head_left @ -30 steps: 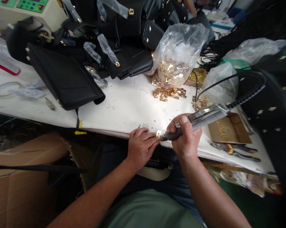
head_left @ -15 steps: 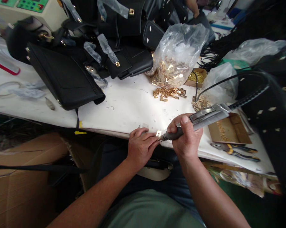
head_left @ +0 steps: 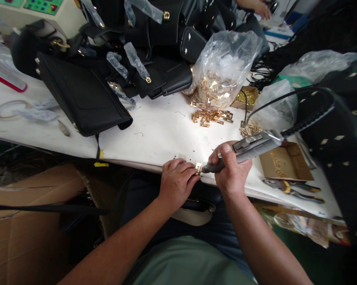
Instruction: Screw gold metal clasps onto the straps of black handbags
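With the fingertips of my left hand I pinch a small gold metal plate that has a slot in it, at the front edge of the white table. My right hand is wrapped round a grey electric screwdriver, thumb on top. Its tip points left and meets the plate's lower end, close to my left fingers. A black cable runs from the back of the screwdriver to the right. Whatever sits under the tip is too small to make out.
Loose gold plates lie before a clear bag of more. A cardboard tray and pliers are at right. Black handbags crowd the left and back. Another person's hand shows at the top.
The screwdriver and my right hand have shifted very slightly left, the tip staying at the plate. The other person's hand has moved right into fuller view.
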The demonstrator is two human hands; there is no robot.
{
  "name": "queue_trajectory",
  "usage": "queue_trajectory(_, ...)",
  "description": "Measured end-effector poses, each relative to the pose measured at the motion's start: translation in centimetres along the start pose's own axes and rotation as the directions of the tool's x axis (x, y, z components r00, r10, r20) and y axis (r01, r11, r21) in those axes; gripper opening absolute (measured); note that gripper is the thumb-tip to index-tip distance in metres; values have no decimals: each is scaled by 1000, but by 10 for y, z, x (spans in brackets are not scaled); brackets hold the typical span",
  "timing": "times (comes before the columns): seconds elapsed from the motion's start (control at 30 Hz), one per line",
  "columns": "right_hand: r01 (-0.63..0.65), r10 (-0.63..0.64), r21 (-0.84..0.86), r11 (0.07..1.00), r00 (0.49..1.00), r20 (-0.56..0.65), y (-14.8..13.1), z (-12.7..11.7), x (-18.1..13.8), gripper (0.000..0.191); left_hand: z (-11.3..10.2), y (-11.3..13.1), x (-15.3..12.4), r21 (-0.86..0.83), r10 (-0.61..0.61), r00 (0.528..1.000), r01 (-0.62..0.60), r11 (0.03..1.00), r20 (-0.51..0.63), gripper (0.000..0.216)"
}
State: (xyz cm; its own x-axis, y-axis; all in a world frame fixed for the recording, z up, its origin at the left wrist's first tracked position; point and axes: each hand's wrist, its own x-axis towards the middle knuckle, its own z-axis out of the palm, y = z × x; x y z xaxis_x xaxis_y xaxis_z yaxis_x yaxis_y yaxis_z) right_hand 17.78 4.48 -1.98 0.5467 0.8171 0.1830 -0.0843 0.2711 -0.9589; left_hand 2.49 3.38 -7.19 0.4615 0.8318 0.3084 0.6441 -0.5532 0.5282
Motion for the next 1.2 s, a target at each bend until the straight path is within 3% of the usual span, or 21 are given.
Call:
queue_trajectory(0.37,-12,18,-106,994,999,52,8,-1,-4,34,-3,2,3,9,-5,999,5,1000,34,13)
queue_trajectory(0.83,119,19,-363,924,935,354,-15,14,-4,26,-3,1,3,22,-7,999,7,1000,32,16)
queue_trajectory(1.2,144,-32,-230,963,902,430,-2,6,-6,18,-3,1,1,3,-11,999,11,1000,47,17)
